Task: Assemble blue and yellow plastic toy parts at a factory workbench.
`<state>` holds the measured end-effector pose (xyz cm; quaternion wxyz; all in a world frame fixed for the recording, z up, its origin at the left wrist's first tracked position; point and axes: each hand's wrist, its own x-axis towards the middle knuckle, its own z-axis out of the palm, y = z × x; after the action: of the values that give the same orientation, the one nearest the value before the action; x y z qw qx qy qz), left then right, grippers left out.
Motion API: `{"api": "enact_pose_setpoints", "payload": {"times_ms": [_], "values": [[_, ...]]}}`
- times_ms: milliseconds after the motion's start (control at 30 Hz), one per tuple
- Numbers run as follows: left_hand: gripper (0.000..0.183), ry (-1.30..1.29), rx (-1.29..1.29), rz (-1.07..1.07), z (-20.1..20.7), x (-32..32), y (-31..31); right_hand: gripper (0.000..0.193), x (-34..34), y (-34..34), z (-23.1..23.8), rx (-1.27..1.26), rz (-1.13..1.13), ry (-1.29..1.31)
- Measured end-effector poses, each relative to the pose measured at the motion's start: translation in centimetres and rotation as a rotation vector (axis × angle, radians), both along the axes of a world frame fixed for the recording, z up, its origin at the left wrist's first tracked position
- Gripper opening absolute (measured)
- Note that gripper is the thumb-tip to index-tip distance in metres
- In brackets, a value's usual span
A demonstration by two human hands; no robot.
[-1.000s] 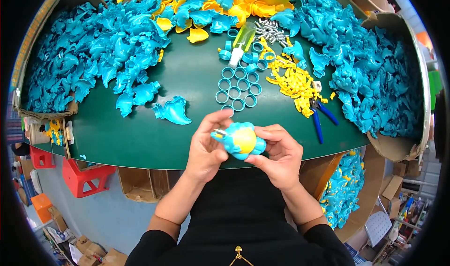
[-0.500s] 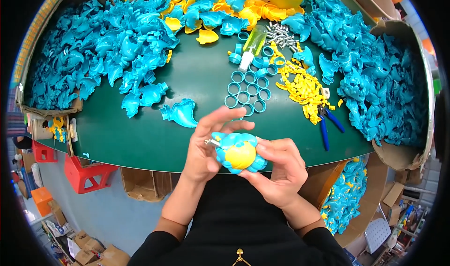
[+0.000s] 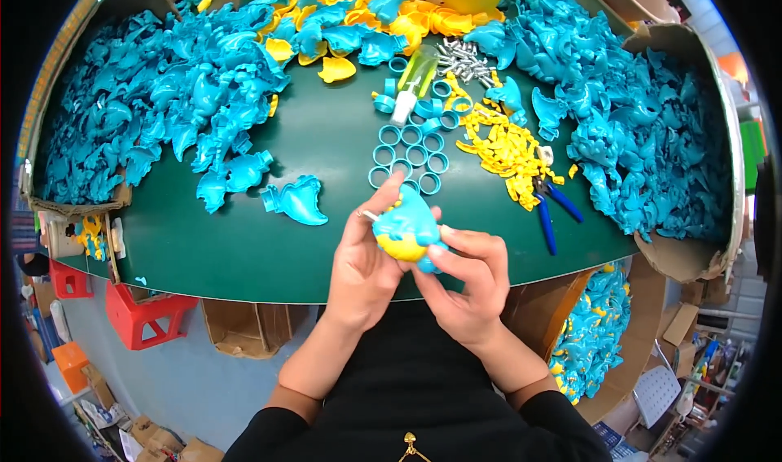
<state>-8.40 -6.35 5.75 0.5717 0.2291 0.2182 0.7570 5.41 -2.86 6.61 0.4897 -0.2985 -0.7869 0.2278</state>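
Observation:
A blue and yellow plastic toy figure [image 3: 409, 222] is held in front of me, just over the table's near edge. My left hand [image 3: 364, 271] is closed on its left side, the fingers partly hidden behind the toy. With thumb and fingertips, my right hand [image 3: 470, 275] pinches its lower right side. A small metal pin [image 3: 369, 215] sticks out of the toy at the left. Beyond it stand several blue plastic rings [image 3: 405, 154] in rows. A loose blue shell piece [image 3: 298, 201] lies on the table, left of the rings.
Blue shell heaps fill the left [image 3: 106, 112] and right [image 3: 643, 128] of the green table [image 3: 220, 254]. Right of the rings lie a clear bottle [image 3: 415, 79], metal pins [image 3: 467, 59], small yellow parts [image 3: 509, 153] and blue-handled pliers [image 3: 547, 226]. A carton of blue-yellow toys [image 3: 595, 324] stands below, right.
The toy has been turned, so more of its blue side shows and its yellow part sits lower. My left hand has closed in around it. The view has shifted slightly.

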Motion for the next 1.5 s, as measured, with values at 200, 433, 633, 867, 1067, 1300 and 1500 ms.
{"api": "enact_pose_setpoints", "payload": {"times_ms": [200, 433, 633, 867, 1067, 1300, 1500], "values": [[0.065, 0.188, -0.19, -0.241, -1.1, -1.9, -0.2, 0.072, 1.8, 3.0, 4.0, -0.286, 0.348, -0.272], [0.051, 0.324, -0.239, -0.347, 0.3, -0.7, 0.7, 0.064, 2.8, 4.2, 4.1, -0.092, 0.289, -0.396], [0.05, 0.255, -0.187, -0.436, 0.0, -0.7, 0.7, 0.057, 3.6, 4.7, 4.3, -0.162, 0.366, -0.369], [0.067, 0.263, -0.216, -0.271, -1.0, -0.1, 0.2, 0.056, 6.8, 4.6, 7.8, -0.442, 0.238, -0.222], [0.08, 0.251, -0.17, -0.287, -0.1, 0.5, 1.6, 0.059, 9.5, 4.7, 3.1, 0.053, -0.023, -0.609], [0.08, 0.237, -0.099, -0.245, -0.9, 0.4, 1.0, 0.068, 11.6, 5.9, 2.3, -0.115, -0.159, -0.684], [0.072, 0.254, -0.136, -0.305, 0.0, 2.2, 2.1, 0.068, 14.8, 7.3, -2.2, -0.062, -0.442, -0.858]]}}
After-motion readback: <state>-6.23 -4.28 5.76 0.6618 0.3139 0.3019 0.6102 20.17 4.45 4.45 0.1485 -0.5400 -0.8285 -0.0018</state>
